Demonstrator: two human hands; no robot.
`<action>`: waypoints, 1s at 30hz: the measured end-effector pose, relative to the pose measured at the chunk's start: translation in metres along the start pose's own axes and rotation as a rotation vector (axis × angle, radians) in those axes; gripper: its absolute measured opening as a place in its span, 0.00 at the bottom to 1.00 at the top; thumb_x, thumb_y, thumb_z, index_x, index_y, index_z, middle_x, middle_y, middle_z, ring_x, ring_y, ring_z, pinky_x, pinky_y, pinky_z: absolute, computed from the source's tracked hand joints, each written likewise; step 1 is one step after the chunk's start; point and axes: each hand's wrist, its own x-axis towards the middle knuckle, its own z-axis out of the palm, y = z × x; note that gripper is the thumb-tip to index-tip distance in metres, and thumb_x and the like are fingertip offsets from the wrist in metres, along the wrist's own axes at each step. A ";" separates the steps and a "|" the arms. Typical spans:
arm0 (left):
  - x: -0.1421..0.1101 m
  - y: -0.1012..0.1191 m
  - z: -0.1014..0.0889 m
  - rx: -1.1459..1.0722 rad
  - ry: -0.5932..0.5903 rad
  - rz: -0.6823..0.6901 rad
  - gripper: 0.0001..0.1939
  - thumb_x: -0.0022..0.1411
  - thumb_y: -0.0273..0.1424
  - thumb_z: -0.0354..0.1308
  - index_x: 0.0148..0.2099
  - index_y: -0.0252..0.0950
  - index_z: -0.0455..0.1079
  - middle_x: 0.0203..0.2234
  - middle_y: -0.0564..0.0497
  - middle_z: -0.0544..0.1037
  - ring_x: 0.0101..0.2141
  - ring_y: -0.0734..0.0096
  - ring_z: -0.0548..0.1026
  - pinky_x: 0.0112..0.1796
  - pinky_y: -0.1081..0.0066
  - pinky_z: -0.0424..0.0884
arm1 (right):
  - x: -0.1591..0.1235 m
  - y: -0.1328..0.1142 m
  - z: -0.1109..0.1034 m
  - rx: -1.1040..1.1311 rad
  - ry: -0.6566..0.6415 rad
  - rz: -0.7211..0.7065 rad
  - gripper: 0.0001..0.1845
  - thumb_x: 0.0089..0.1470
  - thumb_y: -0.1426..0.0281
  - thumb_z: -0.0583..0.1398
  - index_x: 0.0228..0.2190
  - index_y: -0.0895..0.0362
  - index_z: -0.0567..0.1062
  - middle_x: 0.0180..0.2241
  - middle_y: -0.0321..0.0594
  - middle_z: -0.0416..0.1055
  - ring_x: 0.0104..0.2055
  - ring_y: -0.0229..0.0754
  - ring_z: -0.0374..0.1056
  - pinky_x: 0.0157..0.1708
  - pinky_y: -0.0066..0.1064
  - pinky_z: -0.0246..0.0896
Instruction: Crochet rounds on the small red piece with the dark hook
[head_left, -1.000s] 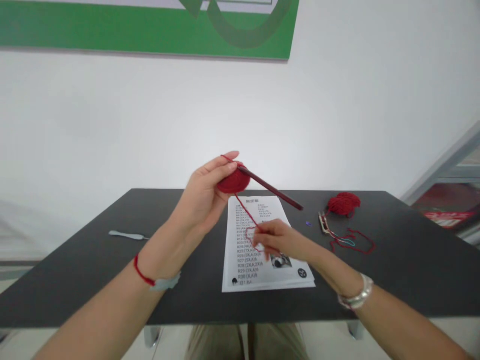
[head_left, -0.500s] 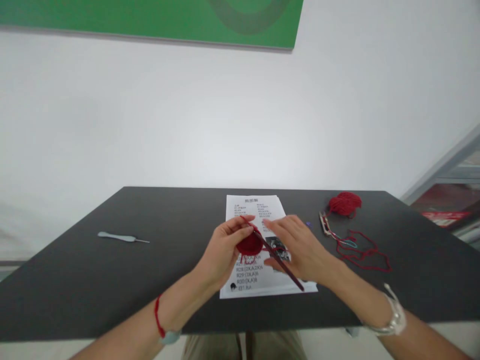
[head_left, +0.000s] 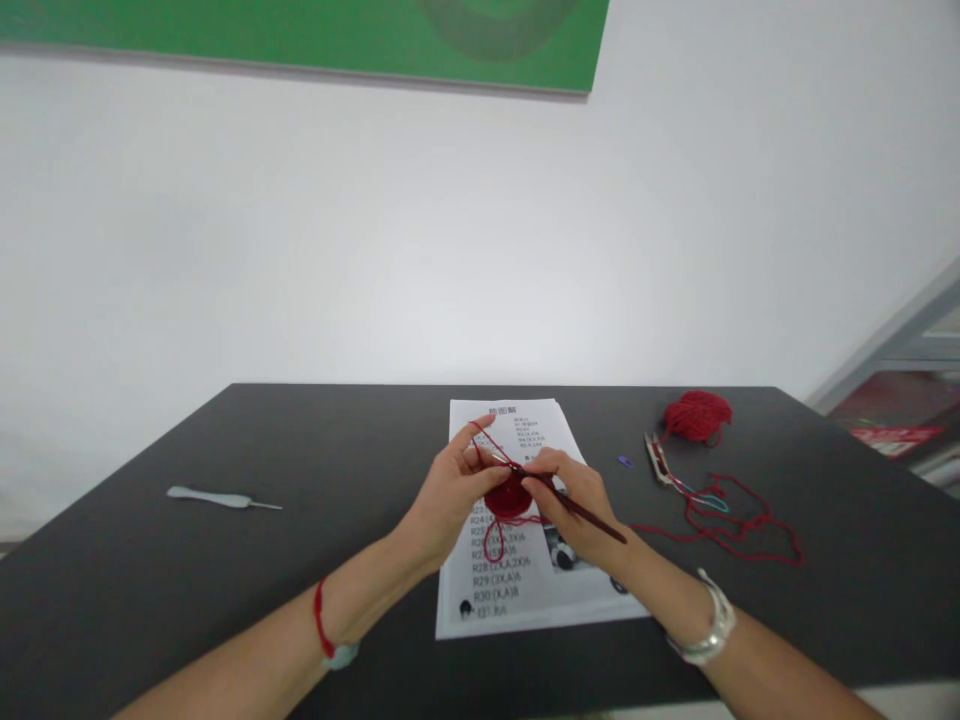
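A small round red crochet piece [head_left: 508,498] is pinched in my left hand [head_left: 448,492], with red yarn running over its raised index finger. My right hand [head_left: 576,497] grips a dark reddish-brown crochet hook [head_left: 592,518] like a pen. The hook's tip meets the top edge of the piece, where fingers partly hide it. Below the piece dangles a loop of red yarn [head_left: 493,543]. Under both hands lie printed pattern sheets [head_left: 480,620] with rows of text and a dark picture.
A ball of red yarn [head_left: 697,416] sits at the back right, its loose strand [head_left: 750,540] tangled in front. Near it are small thread snips [head_left: 658,460] with a light-blue cord and a purple stitch marker [head_left: 625,461]. A grey-handled crochet hook [head_left: 217,497] lies on the black table [head_left: 337,440] at left.
My left hand has come down with the crochet piece toward the sheets. My right hand has let go of the yarn strand and closed on the hook. More yarn lies loose at the right.
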 end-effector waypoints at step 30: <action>0.009 -0.013 -0.023 0.577 0.108 0.259 0.37 0.53 0.24 0.58 0.65 0.35 0.53 0.26 0.55 0.75 0.30 0.71 0.73 0.37 0.69 0.68 | -0.015 0.010 0.005 0.140 -0.090 0.408 0.04 0.56 0.72 0.56 0.29 0.53 0.69 0.24 0.34 0.69 0.24 0.37 0.64 0.23 0.27 0.61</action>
